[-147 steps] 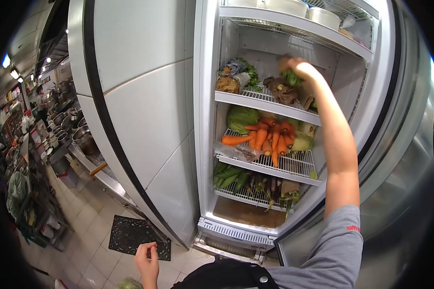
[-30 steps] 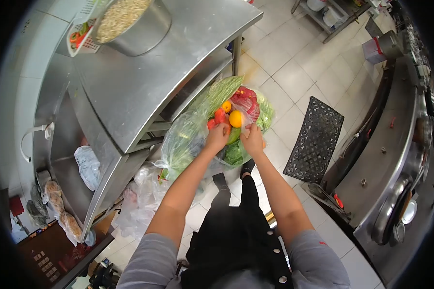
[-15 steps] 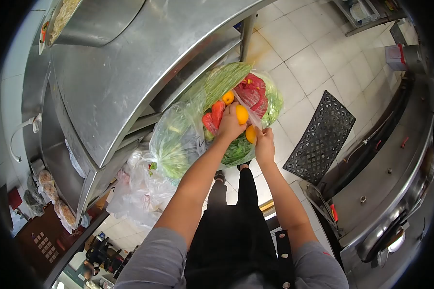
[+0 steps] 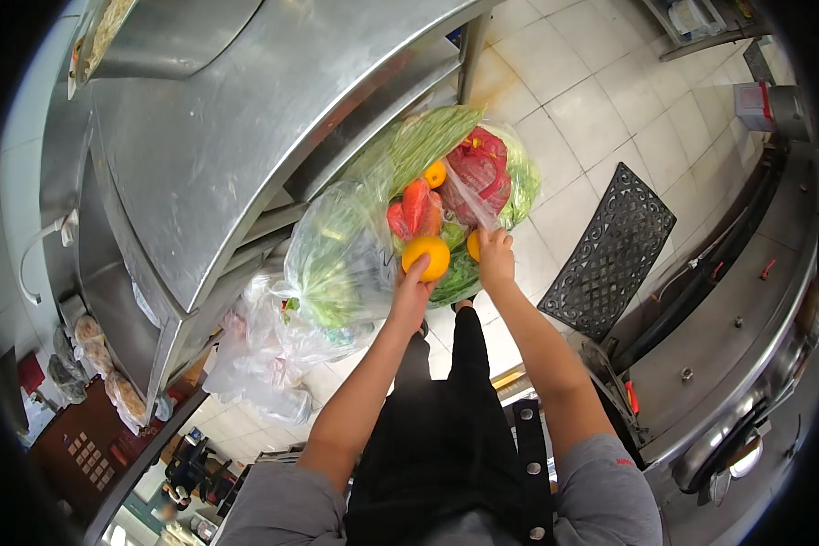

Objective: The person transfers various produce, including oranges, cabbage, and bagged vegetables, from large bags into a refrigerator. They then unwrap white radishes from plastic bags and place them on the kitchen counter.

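My left hand (image 4: 413, 293) is closed around a round orange (image 4: 427, 257), held up above the produce. Pinched in my right hand (image 4: 496, 258) is the edge of a clear plastic bag (image 4: 471, 198). Another orange (image 4: 473, 244) shows partly behind the right fingers. Farther up, a smaller orange (image 4: 435, 174) lies beside red peppers (image 4: 416, 207) in clear wrap. A red mesh bag (image 4: 479, 173), its contents hard to make out, sits at the upper right of the pile. Leafy greens (image 4: 460, 280) lie beneath both hands.
A stainless steel table (image 4: 200, 155) stands at the left above the produce. Large clear bags of greens (image 4: 328, 259) and white plastic bags (image 4: 264, 350) rest on the left. A black rubber mat (image 4: 608, 250) lies on the tiled floor, near a steel counter (image 4: 701, 364) at right.
My left hand has drawn the orange down and left, away from the peppers, uncovering them. My right hand keeps its grip on the bag edge, nearly in place.
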Available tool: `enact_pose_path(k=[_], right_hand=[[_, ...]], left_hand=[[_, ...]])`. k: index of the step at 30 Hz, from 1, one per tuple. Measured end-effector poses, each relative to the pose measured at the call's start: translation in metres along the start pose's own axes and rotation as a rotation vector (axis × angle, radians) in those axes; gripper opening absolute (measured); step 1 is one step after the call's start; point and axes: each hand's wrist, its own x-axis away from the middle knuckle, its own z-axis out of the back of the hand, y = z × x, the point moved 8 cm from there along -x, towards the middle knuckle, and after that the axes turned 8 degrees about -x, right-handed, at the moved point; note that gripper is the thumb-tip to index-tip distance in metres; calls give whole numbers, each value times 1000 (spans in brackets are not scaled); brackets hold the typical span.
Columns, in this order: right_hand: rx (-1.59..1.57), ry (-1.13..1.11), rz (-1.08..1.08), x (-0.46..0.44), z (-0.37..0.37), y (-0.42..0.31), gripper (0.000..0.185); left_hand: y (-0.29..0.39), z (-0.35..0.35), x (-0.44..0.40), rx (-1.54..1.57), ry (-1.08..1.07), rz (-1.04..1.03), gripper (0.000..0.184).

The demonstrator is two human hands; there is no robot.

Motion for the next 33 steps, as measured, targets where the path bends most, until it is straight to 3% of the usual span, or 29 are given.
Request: enact_pose_path(k=[1, 7, 11, 14, 16, 19, 20, 22, 24, 26, 27, 28, 30, 31, 33], right_hand=[[-84, 10, 65, 0, 9, 0, 73], [-562, -237, 123, -6, 54, 0, 73], [-586, -258, 208, -7, 64, -1, 76], [-734, -299, 272, -4, 66, -10, 74], [-1095, -520, 130, 4, 62, -15, 69], [-1297, -531, -12, 21, 66, -16, 70], [-1295, -532, -11, 30, 63, -19, 70], [-885, -175, 304, 49, 85, -34, 85], [-780, -85, 369, 67, 102, -49, 86], [-798, -126, 428, 75, 124, -67, 77], [-804, -96, 464, 74, 135, -73, 62], [-806, -98, 462, 66, 133, -71, 62], [-1028, -399, 516, 45, 116, -78, 45], [-926, -184, 572, 30, 136, -84, 29], [-912, -17, 560, -13, 141, -85, 29]], left_hand=[[-9, -3, 6, 127, -78, 65, 51], [-32, 10, 25, 225, -12, 186, 64], [-39, 14, 27, 340, 49, 226, 73], [-38, 7, 23, 450, -62, 215, 79], [-41, 3, 18, 554, -97, 211, 84], [-44, -3, 16, 669, -40, 246, 86], [-43, -8, 15, 671, -40, 246, 86], [-30, -19, 14, 812, -128, 137, 86], [-26, -16, 12, 789, -115, 128, 86], [-22, -11, 14, 765, -105, 117, 85], [-20, -6, 18, 715, -88, 101, 87], [-19, 1, 22, 664, -70, 86, 89], [-29, 19, 20, 726, -23, 126, 88], [-28, 19, 19, 762, -128, 149, 87], [-27, 24, 20, 799, -227, 170, 86]])
